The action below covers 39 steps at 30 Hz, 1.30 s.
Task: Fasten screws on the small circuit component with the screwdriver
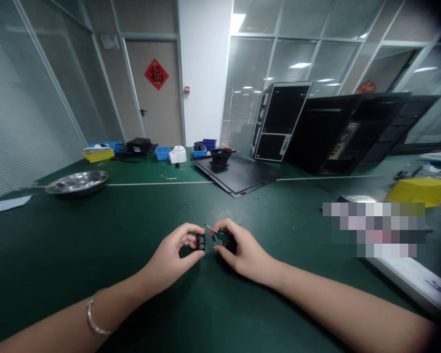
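Silver bracelet [94,312] is circling my left forearm [59,333] as I'm working over the green surface [59,255]. My left hand [171,252] is pinching a small black part [201,241], and my right hand [242,250] is gripping a green-and-black piece [223,239], with a thin metal pin [210,228] sticking out toward the black part, nearly touching it. Farther off, a steel dish [77,182] is sitting to the left, a black panel [238,175] is lying ahead, and black cabinets [279,120] are standing beyond.
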Available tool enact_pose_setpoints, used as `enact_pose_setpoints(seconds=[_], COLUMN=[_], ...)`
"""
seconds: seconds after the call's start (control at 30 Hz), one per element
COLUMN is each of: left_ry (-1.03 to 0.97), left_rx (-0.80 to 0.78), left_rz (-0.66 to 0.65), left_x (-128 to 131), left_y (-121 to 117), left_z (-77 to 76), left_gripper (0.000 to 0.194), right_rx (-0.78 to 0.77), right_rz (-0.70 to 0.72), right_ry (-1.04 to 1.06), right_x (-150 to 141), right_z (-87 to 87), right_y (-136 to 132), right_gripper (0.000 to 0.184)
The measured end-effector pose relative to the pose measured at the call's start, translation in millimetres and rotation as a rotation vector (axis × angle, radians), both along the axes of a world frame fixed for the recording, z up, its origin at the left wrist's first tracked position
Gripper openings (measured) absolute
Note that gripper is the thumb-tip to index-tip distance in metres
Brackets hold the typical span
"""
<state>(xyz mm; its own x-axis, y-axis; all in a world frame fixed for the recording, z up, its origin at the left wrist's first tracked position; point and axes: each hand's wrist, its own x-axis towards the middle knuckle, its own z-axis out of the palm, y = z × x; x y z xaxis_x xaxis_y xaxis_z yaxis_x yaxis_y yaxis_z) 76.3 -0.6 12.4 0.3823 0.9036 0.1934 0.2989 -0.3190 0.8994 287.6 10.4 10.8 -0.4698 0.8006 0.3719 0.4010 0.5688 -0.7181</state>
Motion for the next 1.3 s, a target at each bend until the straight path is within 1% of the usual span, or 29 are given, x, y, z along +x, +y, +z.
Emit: enact_pose_setpoints(seconds=[0.1, 0.2, 0.3, 0.37, 0.53, 0.63, 0.77, 1.03, 1.3], left_ry=[-0.083, -0.116, -0.101, -0.075, -0.040, -0.066, -0.110, -0.188, -0.270], left_rx=[-0.063, -0.077, -0.089, -0.119, -0.112, -0.127, -0.194, -0.259, -0.278], left_rz=[0.026, 0.017, -0.004, -0.006, 0.003, -0.008, -0.034, -0.071, -0.058], left_x=[4, 8, 10, 11, 12, 12, 12, 10, 11], left_y=[-4, -7, -8, -8, -9, -9, -9, -6, -6], left_z=[-1.0, -2.8, -2.8, -1.2, 4.1, 5.4, 5.0, -2.0, -0.5], left_gripper=[0.039, 0.042, 0.041, 0.040, 0.038, 0.039, 0.039, 0.036, 0.026], right_rx=[0.058, 0.055, 0.036, 0.051, 0.104, 0.112, 0.098, 0.090, 0.090], right_rz=[0.023, 0.082, 0.135, 0.159, 0.173, 0.161, 0.138, 0.095, 0.149], right_ry=[0.166, 0.270, 0.244, 0.209, 0.157, 0.151, 0.164, 0.149, 0.177], right_x=[-2, -4, -6, -6, -5, -5, -6, -6, -7], right_z=[1.5, 3.6, 4.5, 4.8, 5.8, 6.4, 6.0, 3.3, 0.5], right_y=[-2, -7, -11, -12, -11, -11, -12, -11, -10], right_gripper=[0.026, 0.024, 0.027, 0.029, 0.034, 0.033, 0.031, 0.031, 0.028])
